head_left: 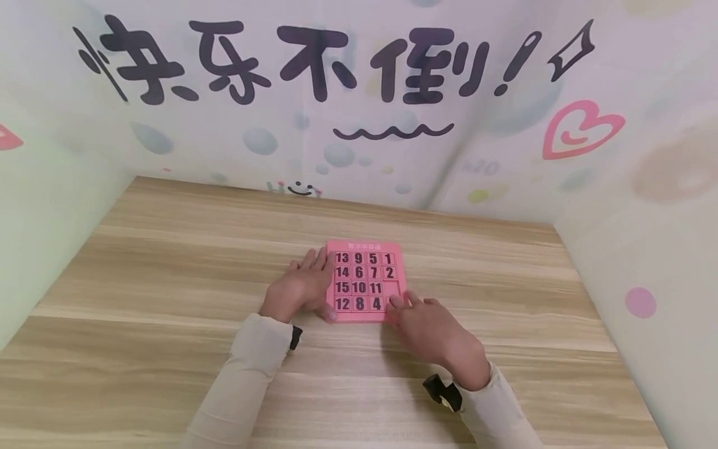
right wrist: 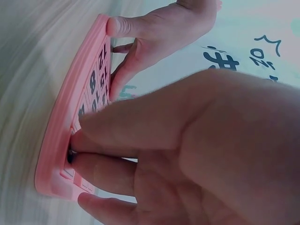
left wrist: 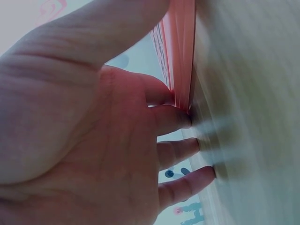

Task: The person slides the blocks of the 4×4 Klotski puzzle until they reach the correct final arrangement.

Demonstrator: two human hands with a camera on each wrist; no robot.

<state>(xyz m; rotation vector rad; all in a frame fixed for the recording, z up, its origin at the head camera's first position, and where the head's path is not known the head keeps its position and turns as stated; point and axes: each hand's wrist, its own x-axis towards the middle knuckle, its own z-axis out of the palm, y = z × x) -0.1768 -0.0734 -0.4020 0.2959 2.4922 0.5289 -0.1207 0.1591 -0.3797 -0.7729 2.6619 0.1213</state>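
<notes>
The left hand (head_left: 300, 289) is spread, fingers fairly straight, lying along the left side of the number puzzle (head_left: 361, 317) with the thumb at the near corner; it braces rather than grasps. The right hand (head_left: 432, 327) is loosely bent, fingertips on the tile (right wrist: 71, 157) in the near right corner. Those fingers cover most of that tile, so its number cannot be read, and I cannot confirm any grip on it.

The gap (head_left: 391, 289) lies directly beyond it, below the 2 tile (head_left: 389, 272). Risks noted: a push at an angle could jam the corner tile against the 4 tile (head_left: 376, 304) or the rim; pressing down too hard would add drag; a stray fingertip over the gap could block the slot. Should the left hand brace weakly, the whole puzzle could skid or turn.

The puzzle lies flat near the middle of the bench (head_left: 168, 280). Beyond stands a printed backdrop (head_left: 303, 125); I see no hazard there.
</notes>
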